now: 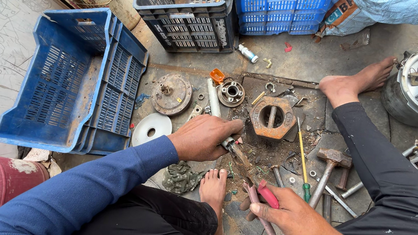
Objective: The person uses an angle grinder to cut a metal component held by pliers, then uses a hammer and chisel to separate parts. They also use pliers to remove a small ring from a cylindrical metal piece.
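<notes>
Right hand [296, 218] grips the pink handles of the pliers [251, 184], closed tight. Left hand [205, 137] clamps a small metal part [228, 144] at the plier tips. Squeezing steadily and keeping that part from twisting seems best. Fingers hide the part. Beyond sits a rusty ring [272, 118].

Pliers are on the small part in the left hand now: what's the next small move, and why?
Probably squeeze and twist: the right hand grips the red-handled pliers, whose nose meets the small metal part pinched by the left hand. The jaw contact itself is hidden.
</notes>
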